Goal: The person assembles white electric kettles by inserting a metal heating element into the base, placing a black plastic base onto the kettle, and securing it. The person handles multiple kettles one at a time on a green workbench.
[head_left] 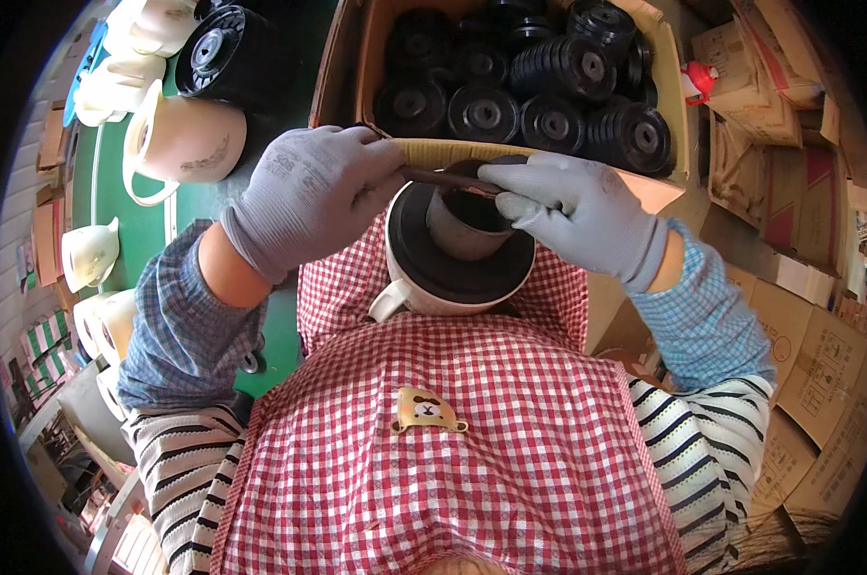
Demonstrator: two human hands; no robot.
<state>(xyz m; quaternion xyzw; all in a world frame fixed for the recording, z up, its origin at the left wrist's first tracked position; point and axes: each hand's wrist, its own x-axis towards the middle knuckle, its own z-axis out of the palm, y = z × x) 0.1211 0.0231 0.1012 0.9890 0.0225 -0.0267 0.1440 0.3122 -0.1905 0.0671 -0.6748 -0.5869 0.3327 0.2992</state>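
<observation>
Both my hands wear grey knit gloves. Between them runs a thin dark brown strip [443,179], level above a white pot. My left hand [323,192] has its fingers closed around the strip's left end. My right hand [577,206] pinches the right end between thumb and fingers. Beneath the strip, a short grey cylinder [460,233] with a dark opening sits tilted on a black round piece [410,244]. That piece fills the top of the white pot [453,305], whose handle [388,300] points toward my lower left. What material the strip is, I cannot tell.
Just beyond my hands stands an open cardboard box [678,115] of several black round parts [484,113]. White pitchers [199,134] and a black round part [218,53] stand on the green table [117,196] at left. Cardboard cartons [807,355] are stacked at right.
</observation>
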